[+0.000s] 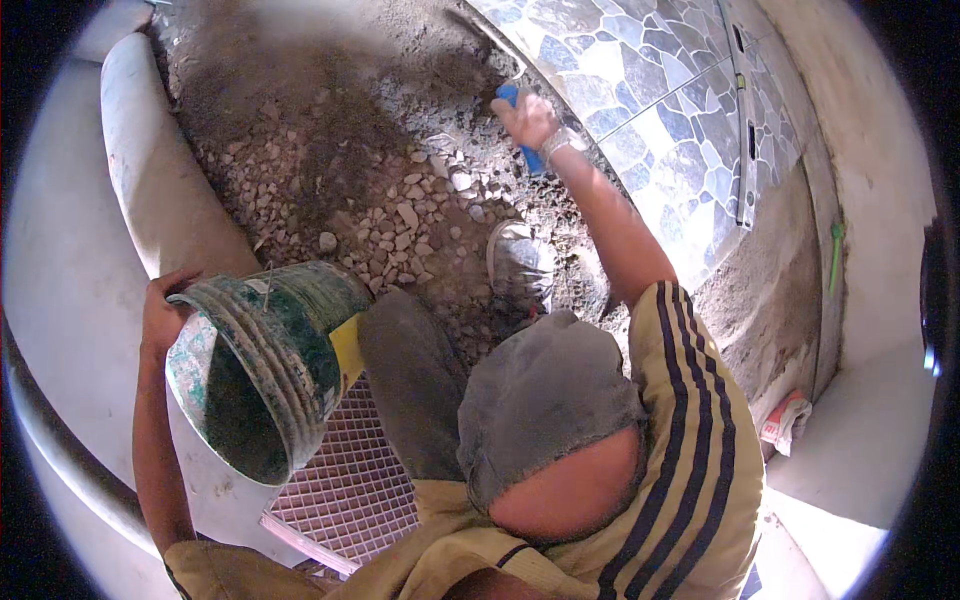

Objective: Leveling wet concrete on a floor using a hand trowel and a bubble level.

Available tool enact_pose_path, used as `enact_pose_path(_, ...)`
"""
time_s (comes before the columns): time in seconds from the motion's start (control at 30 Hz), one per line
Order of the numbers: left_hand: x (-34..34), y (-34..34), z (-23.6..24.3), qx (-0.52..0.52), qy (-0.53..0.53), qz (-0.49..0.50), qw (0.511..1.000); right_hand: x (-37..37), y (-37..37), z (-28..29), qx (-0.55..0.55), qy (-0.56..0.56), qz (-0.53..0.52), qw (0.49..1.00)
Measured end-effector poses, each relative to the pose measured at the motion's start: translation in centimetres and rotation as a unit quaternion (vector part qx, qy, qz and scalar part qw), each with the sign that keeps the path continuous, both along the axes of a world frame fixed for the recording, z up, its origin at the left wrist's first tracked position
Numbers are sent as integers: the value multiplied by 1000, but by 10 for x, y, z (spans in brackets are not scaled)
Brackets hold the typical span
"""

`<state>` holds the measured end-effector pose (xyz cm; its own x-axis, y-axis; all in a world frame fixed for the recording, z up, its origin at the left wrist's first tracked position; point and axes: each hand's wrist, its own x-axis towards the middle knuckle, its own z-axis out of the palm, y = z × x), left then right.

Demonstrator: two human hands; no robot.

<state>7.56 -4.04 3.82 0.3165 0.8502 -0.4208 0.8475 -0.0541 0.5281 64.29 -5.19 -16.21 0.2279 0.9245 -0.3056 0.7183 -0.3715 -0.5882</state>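
Note:
My left hand (165,315) grips the rim of a green plastic bucket (315,305), its fingers curled over the edge. The bucket, stained and dusty, tilts on its side with the mouth toward me; its inside is in shadow. My right hand (530,122) stretches forward, closed round a long blue object (533,160), slightly blurred. That object sticks out on both sides of the fist, and its kind does not show. Below the fist lie dirt and loose stones (405,215), beside the edge of the stone-patterned tiles (660,120).
A spirit level (746,150) lies along the tiles at the right. A pale, thick rounded ledge (165,170) runs along the left. A ridged tile (350,470) lies under the bucket. Farther right are a green stick-like thing (835,258) and a crumpled bag (786,420).

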Motion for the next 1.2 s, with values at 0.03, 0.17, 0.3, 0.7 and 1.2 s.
enact_pose_path(0.03, 1, -3, 2, -4, 2, 2, 1000, -1, -5, 11, -2, -45, 59, 997)
enact_pose_path(0.17, 18, 0, -3, 14, 22, 3, 1000, 18, -53, -57, 47, -58, 96, 993)
enact_pose_path(0.3, 17, -6, 10, 5, 6, -10, 1000, -16, -96, 32, -68, 116, 101, 986)
enact_pose_path(0.7, 3, 5, -12, -28, 26, -12, 999, 41, -166, -41, 18, -65, 32, 997)
enact_pose_path(1.2, -32, -1, -14, 60, 41, -9, 997, 7, -180, 13, -134, 89, -47, 986)
